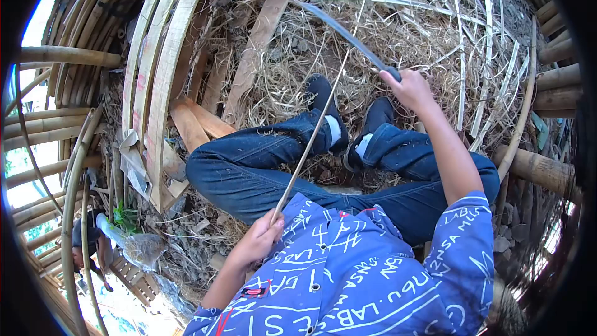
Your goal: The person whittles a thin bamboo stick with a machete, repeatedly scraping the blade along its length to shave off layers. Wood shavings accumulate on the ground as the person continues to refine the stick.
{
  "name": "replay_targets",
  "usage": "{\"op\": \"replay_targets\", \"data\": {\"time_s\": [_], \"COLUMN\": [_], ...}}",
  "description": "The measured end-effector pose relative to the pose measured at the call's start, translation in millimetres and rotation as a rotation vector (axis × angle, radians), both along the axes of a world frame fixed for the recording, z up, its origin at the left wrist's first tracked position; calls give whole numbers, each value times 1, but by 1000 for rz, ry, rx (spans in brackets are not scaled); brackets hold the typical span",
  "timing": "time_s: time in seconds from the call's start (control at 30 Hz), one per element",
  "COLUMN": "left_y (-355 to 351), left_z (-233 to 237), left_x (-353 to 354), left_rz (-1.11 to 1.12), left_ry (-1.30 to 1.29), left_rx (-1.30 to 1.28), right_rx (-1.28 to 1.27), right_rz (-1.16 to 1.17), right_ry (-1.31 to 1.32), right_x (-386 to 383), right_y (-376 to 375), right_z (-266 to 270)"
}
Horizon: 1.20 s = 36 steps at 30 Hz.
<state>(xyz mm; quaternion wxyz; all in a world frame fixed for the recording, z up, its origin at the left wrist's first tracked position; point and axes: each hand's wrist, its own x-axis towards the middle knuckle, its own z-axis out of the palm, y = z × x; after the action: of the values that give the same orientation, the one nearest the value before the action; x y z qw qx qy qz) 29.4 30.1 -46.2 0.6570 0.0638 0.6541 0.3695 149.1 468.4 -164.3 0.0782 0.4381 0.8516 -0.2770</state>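
My left hand point(258, 241) grips the near end of a long thin bamboo strip point(323, 115), which runs up and away over my crossed legs. Out past my knees, my right hand point(410, 87) is closed around the handle of a long curved knife point(345, 33). The blade points up and to the left and crosses the strip near its far part. I sit with jeans-clad legs point(249, 174) crossed and dark shoes point(323, 106) on dry straw.
A pile of dry straw and thin bamboo slivers point(423, 31) covers the ground ahead. Wooden slats and planks point(165, 68) lean at the left. Thick bamboo poles point(541, 171) lie at the right and curved ones at the left point(68, 56).
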Motion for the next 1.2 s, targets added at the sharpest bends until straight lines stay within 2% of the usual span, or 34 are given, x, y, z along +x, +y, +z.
{"op": "replay_targets", "data": {"time_s": [0.03, 0.1, 0.2, 0.27, 0.3, 0.47, 0.57, 0.8, 0.83, 0.9, 1.0, 1.1, 1.2], "left_y": [3, 6, 5, 3, 3, 10, 9, -8, -7, -2, -8, -5, 1], "left_z": [1, -1, -12, -13, -13, -9, -8, 2, 2, 4, -6, -6, -10], "left_x": [-2, -4, -9, -14, -13, -4, -3, -1, -2, -6, -12, -10, -5], "left_rz": [61, 85, 117, 141, 133, 190, 200, 154, 154, 186, 181, 160, 187], "left_ry": [-45, -92, -213, -347, -352, -324, -323, -352, -351, -401, -383, -390, -408], "left_rx": [-9, -33, 5, 18, 14, -32, -37, -47, -41, -25, 6, 15, -2], "right_rx": [-8, -174, -322, -261, -310, -217, -131, 27, 0, 121, 127, -90, -151], "right_rz": [26, 105, 283, 481, 526, 613, 644, 163, 131, 183, 166, 166, 385], "right_ry": [79, 31, 170, 236, 234, 161, 174, -23, -58, -46, -19, 47, 121], "right_x": [-2, -8, -6, -2, -2, -4, -4, 10, 8, 7, -3, 1, 1], "right_y": [-18, -58, -127, -156, -164, -156, -144, -35, -18, -5, -22, -52, -112], "right_z": [0, 12, 47, 55, 60, 62, 55, 3, 7, 1, 13, 21, 48]}}
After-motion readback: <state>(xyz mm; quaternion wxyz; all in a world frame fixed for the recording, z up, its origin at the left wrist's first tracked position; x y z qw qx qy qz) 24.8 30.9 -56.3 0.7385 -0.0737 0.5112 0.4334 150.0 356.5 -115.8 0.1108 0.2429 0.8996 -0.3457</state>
